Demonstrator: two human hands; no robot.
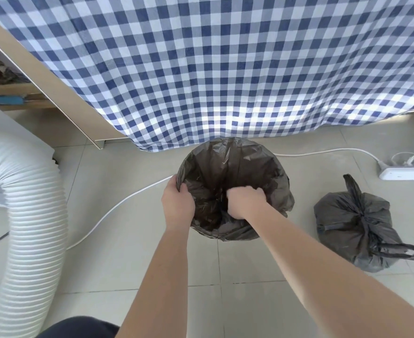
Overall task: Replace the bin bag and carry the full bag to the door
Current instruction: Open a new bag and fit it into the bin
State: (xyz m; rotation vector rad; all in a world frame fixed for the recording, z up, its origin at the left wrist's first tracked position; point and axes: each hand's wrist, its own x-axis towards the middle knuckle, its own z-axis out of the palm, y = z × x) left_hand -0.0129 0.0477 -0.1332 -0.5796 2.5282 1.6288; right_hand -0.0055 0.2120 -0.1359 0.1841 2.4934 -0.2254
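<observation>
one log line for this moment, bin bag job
step: fitting new bag | left hand: grips its rim | right hand: inside it, fingers curled, grip unclear | full bag: tied, on floor at right

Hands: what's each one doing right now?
Left hand: grips the bin bag rim.
Right hand: curled inside the bag; grip cannot be told.

Tiled floor (225, 276), lined bin (227, 154), tied bag (347, 223)

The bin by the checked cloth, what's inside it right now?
A black bin liner lines it, and the right hand reaches into it. The left hand grips the rim. The bottom is hidden by hand and dark folds.
</observation>
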